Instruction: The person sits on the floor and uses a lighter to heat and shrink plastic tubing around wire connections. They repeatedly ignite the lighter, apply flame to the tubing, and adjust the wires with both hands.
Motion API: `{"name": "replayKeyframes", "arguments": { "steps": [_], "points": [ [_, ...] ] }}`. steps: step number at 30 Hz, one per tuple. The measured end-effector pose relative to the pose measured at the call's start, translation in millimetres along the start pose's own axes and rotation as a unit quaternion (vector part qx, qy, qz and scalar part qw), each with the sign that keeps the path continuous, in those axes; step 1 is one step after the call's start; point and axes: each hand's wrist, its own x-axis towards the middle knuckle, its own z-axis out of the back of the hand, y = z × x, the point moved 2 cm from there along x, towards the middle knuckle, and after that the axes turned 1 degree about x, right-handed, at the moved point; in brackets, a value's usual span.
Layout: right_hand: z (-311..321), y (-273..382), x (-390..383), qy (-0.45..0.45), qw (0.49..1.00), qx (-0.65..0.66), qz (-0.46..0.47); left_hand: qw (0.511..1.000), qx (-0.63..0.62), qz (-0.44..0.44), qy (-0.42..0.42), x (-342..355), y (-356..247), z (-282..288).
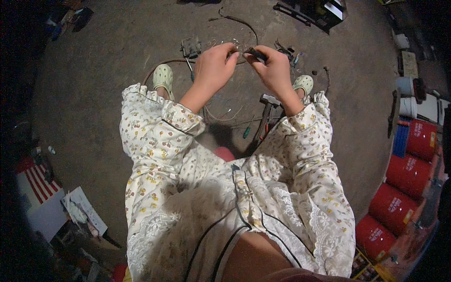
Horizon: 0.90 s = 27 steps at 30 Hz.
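Observation:
My left hand (217, 65) is closed in a pinch in front of me, on something too small to make out. My right hand (271, 68) is wrapped round a short dark object (257, 53), whose kind I cannot tell. The fingertips of both hands are close together above the floor. Small shiny bits (235, 41) lie just beyond them. To the left of my left hand is a grey metal box-like part (190, 47), with a screwdriver (190, 68) between it and my wrist. Below my right wrist lies a hammer (268, 102) beside a green-handled screwdriver (247, 131).
A dark cable (242, 21) curves across the concrete floor (94, 94), and a thin pale wire (221, 117) lies between my feet. Red drums (408, 176) and white buckets (407, 107) line the right side. Papers and boards (84, 209) lie at the lower left.

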Motion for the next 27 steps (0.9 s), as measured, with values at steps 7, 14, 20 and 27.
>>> {"name": "replayKeyframes", "arguments": {
  "steps": [7,14,20,27],
  "points": [
    [-5,-3,0,0.081,0.969,0.203,-0.117,1.000,-0.015,-0.015,-0.022,-3,-5,-4],
    [-13,-1,-3,0.082,0.900,0.359,-0.234,0.995,-0.024,-0.051,-0.087,-2,-4,-8],
    [-20,8,-7,0.049,0.863,0.425,-0.267,0.992,-0.018,-0.041,-0.114,6,8,-10],
    [-22,14,-8,0.048,0.844,0.459,-0.274,0.989,-0.002,-0.032,-0.141,13,13,-4]
  ]
}}
